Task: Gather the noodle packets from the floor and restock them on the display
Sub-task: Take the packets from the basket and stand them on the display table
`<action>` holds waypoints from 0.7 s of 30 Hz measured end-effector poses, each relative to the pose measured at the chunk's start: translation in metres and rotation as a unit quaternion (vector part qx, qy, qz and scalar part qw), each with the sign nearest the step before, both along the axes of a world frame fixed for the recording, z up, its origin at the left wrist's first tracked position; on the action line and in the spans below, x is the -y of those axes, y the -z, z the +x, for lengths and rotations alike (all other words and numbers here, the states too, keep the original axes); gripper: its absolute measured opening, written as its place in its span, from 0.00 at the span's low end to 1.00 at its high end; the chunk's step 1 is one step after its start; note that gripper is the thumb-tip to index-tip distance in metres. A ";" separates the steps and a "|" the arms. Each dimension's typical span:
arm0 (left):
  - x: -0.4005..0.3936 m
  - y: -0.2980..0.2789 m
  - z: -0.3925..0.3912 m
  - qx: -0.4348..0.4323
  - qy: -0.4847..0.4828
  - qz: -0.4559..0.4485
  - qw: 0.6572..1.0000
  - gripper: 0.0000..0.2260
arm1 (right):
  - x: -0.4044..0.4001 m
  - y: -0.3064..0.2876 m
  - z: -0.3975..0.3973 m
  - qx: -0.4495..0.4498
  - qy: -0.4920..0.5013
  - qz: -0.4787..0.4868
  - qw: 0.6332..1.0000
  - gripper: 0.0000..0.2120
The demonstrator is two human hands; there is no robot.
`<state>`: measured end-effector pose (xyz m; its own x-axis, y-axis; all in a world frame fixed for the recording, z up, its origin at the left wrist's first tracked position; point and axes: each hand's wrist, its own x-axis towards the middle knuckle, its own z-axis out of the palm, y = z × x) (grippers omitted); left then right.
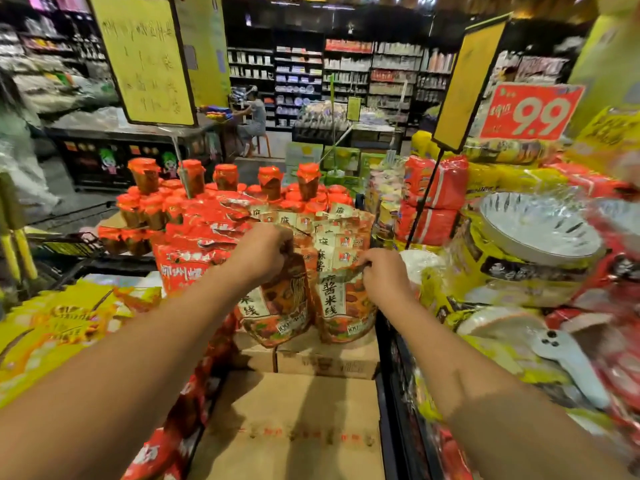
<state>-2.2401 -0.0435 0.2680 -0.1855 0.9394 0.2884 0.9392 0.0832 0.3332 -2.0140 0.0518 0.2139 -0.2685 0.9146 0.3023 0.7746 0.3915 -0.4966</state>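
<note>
At the middle of the display, the left hand [265, 251] pinched the top seam of a red noodle packet [277, 306], which hung upright from that grip. Just right of it, the right hand [382, 277] curled its fingers over the top edge of a second packet [346, 306] standing at the front of the packet row [332, 237]. Both front packets stood on cardboard cartons [325, 362], touching side by side, with more of the same fanned out behind them.

Judging by the creased film and sagging corners, these pouches were light, soft and probably slick, so the sealed top edge looked the firmest place to hold; squeezing the belly might crush the noodles. Beyond the row stood red-capped jars [221, 188]. Yellow bags [65, 320] lay to the near left, and wrapped bowl packs [533, 244] to the right under a red 9.9 price sign [531, 112].
</note>
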 end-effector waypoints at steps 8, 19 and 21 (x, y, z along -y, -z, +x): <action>-0.048 0.091 0.002 0.021 0.019 -0.069 0.997 0.11 | -0.023 0.074 -0.007 -0.030 0.055 -0.067 0.996 0.12; -0.024 0.123 0.008 0.136 0.099 0.032 0.985 0.30 | 0.011 0.116 0.015 -0.154 0.101 0.067 0.981 0.14; -0.011 0.128 0.007 0.163 0.080 0.067 0.981 0.33 | 0.022 0.137 0.014 -0.154 0.075 -0.044 0.984 0.11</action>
